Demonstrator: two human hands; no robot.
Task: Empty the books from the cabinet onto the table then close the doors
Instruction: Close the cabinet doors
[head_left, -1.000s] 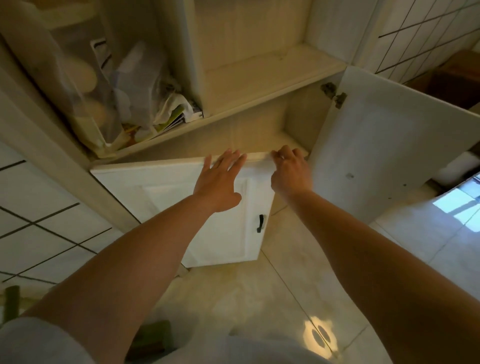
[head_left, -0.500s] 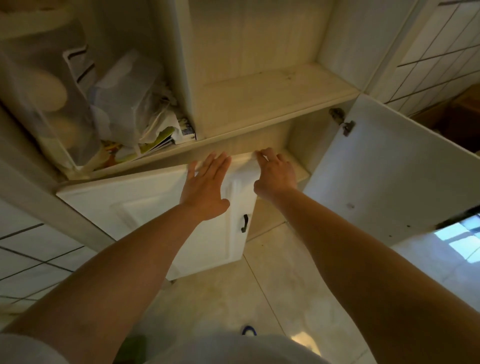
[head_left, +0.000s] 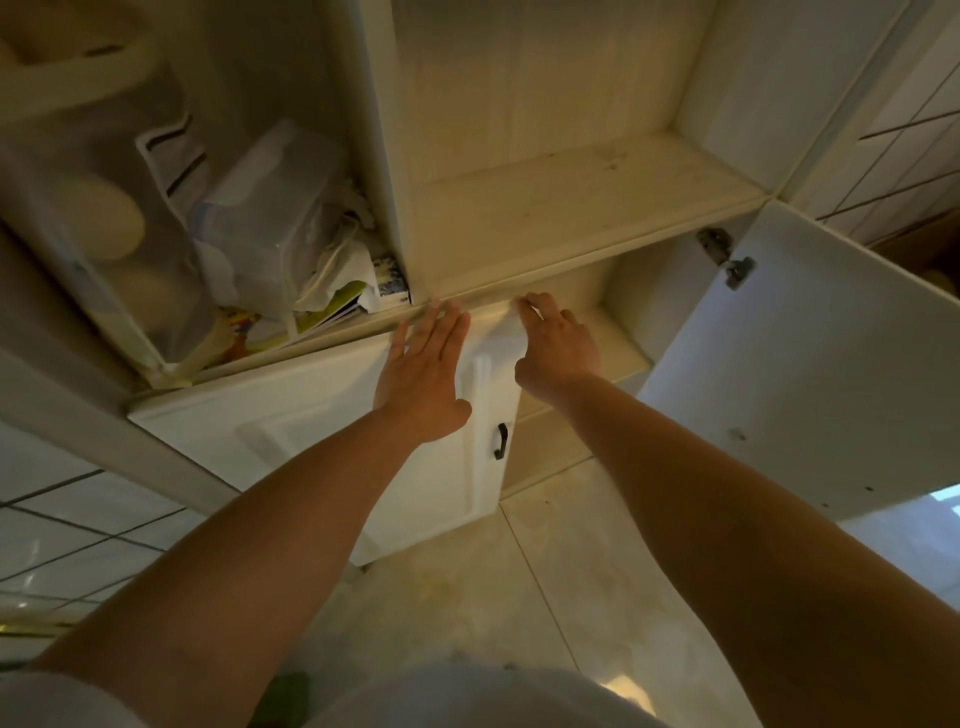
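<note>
The white left cabinet door (head_left: 291, 441), with a black handle (head_left: 500, 440), is almost flush with the cabinet front. My left hand (head_left: 423, 376) lies flat on its upper right part, fingers straight and pressing. My right hand (head_left: 558, 340) curls its fingers over the door's top right corner. The right door (head_left: 810, 374) stands wide open, its hinge (head_left: 727, 260) showing. What shows of the lower compartment (head_left: 618, 343) behind the doors holds no books. No table is in view.
An open shelf (head_left: 571, 197) above the doors is bare. The left shelf holds a clear plastic box (head_left: 265, 218), a clear bag (head_left: 98, 228) and loose papers (head_left: 332, 306). Tiled wall at left and right, pale floor tiles (head_left: 519, 587) below.
The left door has swung from partly open to nearly shut, with both hands moving along on it toward the cabinet. The right door has stayed open.
</note>
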